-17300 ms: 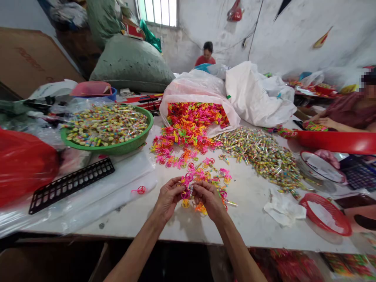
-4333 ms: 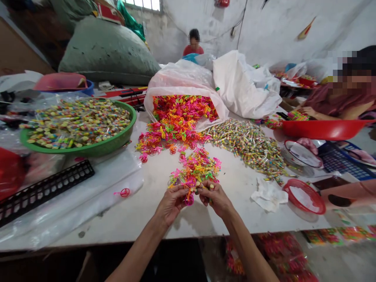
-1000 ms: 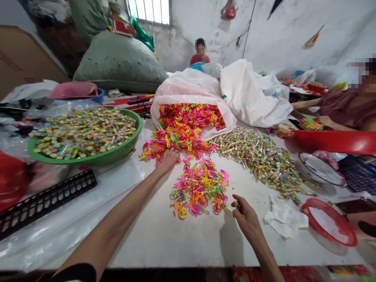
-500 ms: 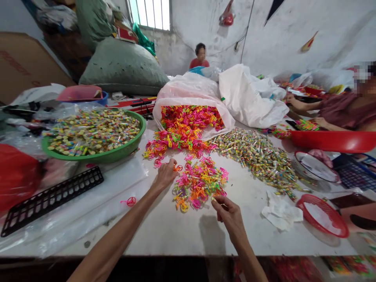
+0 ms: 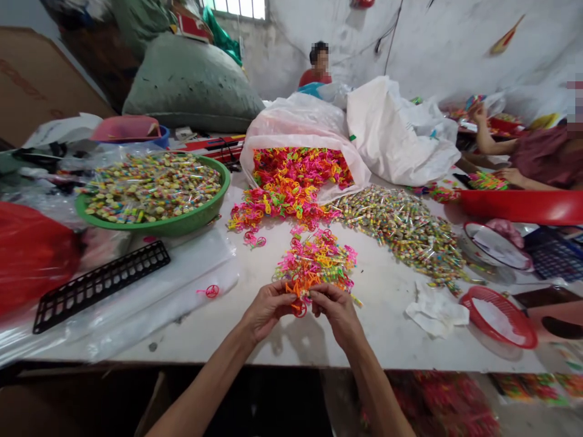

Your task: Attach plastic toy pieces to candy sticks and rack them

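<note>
My left hand point(image 5: 268, 311) pinches a small red plastic piece with a spoked ring point(image 5: 299, 309) near the table's front. My right hand point(image 5: 336, 308) is closed close beside it, fingertips almost meeting the left ones; what it pinches is mostly hidden, with only a pale bit showing. Just beyond both hands lies a small heap of pink, orange, yellow and green plastic pieces point(image 5: 321, 258). Behind that, more such pieces spill from an open white sack point(image 5: 307, 124). To the right spreads a pile of thin clear tubes with coloured contents point(image 5: 401, 233).
A green basin point(image 5: 182, 223) full of similar tubes stands left, near a black slotted rack point(image 5: 102, 285) and clear plastic sheets point(image 5: 182, 297). At right are a red basket point(image 5: 498, 318), crumpled tissue point(image 5: 437, 312) and an enamel bowl point(image 5: 496, 246). Two other people sit beyond.
My left hand has come back from the heap toward me with the red plastic piece. My right hand has moved slightly left and up to meet it. The view has tilted down.
</note>
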Demonstrator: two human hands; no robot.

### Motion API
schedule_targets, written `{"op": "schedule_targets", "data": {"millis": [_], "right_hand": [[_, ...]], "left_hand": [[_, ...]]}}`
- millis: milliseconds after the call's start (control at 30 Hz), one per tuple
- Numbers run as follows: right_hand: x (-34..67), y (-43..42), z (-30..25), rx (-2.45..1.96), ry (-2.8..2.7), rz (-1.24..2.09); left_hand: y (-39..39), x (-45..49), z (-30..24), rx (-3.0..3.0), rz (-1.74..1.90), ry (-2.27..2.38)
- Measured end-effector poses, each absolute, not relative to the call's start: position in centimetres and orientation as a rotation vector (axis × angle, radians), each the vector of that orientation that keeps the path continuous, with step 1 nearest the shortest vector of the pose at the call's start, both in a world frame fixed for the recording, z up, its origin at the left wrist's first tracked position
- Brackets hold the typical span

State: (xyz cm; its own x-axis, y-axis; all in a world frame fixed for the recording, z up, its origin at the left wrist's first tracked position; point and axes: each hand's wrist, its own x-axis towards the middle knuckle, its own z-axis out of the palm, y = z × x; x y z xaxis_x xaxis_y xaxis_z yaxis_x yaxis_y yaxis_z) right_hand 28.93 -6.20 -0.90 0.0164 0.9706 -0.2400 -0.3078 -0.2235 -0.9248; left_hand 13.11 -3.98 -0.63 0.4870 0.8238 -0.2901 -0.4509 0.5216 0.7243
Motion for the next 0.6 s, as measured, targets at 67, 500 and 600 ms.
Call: {"op": "schedule_targets", "data": {"millis": [67, 500, 600], "right_hand": [[29.4, -6.3, -1.0, -1.118, -0.791, 1.539], [30.1, -6.6, -0.4, -1.21, -0.909, 1.543], [29.6, -6.9, -0.2, -1.314, -1.022, 1.366]], "left_hand": [[-4.1, 13.2, -0.6, 0.62, 0.815, 0.647], [-4.5, 14.2, -1.0, 0.7, 0.771, 0.727], [-4.7, 14.5, -1.7, 0.767, 0.846, 0.845]]}}
